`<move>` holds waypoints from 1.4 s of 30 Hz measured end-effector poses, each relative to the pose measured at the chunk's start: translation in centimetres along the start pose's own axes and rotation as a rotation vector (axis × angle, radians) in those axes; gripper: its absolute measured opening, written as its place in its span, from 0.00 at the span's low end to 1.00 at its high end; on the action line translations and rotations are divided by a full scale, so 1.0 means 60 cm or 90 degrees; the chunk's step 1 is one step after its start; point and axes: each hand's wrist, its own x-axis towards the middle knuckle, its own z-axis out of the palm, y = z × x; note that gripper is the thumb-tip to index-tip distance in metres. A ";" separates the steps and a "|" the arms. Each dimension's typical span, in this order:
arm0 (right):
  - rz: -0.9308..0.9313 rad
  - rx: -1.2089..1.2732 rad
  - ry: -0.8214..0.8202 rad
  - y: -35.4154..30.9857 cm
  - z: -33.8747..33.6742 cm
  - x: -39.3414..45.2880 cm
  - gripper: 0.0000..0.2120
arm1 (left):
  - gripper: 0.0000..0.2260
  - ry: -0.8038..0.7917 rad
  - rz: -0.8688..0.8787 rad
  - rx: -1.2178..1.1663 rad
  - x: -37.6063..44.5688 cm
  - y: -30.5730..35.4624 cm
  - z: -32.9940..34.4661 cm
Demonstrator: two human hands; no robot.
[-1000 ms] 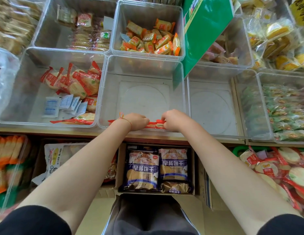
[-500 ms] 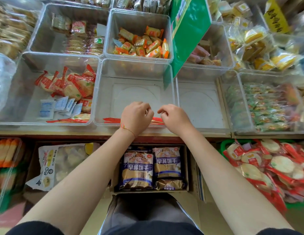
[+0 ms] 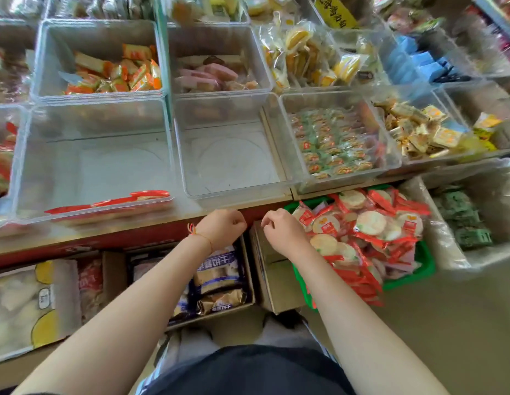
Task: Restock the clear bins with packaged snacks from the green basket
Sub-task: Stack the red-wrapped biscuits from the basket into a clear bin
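A green basket [image 3: 426,265] on the floor at lower right is heaped with red-edged packets of round crackers [image 3: 370,223]. On the shelf above, one clear bin [image 3: 100,155] has a few red snack packets [image 3: 134,197] lying along its front wall. The clear bin [image 3: 233,155] to its right holds nothing. My left hand [image 3: 223,227] and my right hand [image 3: 282,230] hover side by side in front of the shelf edge, below the bins. Both have loosely curled fingers and hold nothing. My right hand is just left of the basket's heap.
Bins behind hold orange packets [image 3: 114,75] and pink ones [image 3: 208,75]; to the right is a bin of green packets [image 3: 333,143]. Under the red shelf edge [image 3: 105,242] stand cardboard boxes of blue biscuit packs [image 3: 219,276]. A clear bag of green packets [image 3: 464,223] sits beside the basket.
Both hands let go of the red packets, left them at the bin's front wall and drew back out over the shelf edge. The view swung right toward the green basket.
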 end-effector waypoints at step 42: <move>0.143 0.343 -0.053 0.360 -0.163 0.073 0.06 | 0.13 0.008 -0.276 -0.664 0.081 0.250 0.227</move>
